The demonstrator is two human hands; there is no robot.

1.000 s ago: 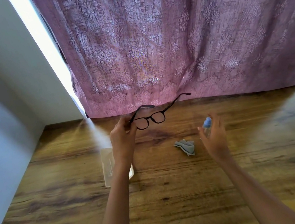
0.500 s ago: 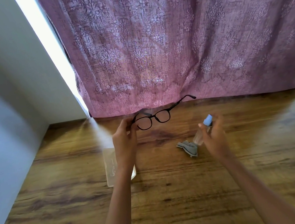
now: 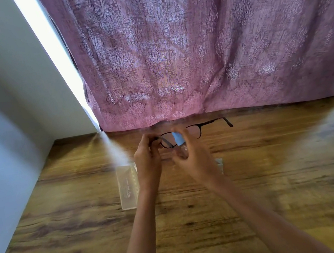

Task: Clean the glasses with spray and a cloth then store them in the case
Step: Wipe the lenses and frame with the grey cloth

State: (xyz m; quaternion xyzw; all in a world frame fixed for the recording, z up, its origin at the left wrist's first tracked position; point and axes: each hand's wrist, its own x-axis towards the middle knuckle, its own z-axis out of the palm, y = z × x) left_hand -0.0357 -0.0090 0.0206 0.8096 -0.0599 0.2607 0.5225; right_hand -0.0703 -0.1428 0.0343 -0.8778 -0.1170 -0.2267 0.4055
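Our left hand point(image 3: 147, 162) is up above the wooden table point(image 3: 280, 173). Its fingers and thumb are bent and pinch the left end of the black glasses point(image 3: 209, 122). One arm of the glasses sticks out toward 3 o'clock. Our right hand point(image 3: 196, 161) looks blurry. Its fingers curl round the little spray bottle point(image 3: 178, 140), whose blue top is right in front of a lens. The clear case point(image 3: 127, 186) lies on the table at 8 o'clock from our left hand. A bit of the cloth point(image 3: 219, 162) peeks out at 4 o'clock from our right hand. A purple curtain point(image 3: 192, 44) hangs behind.
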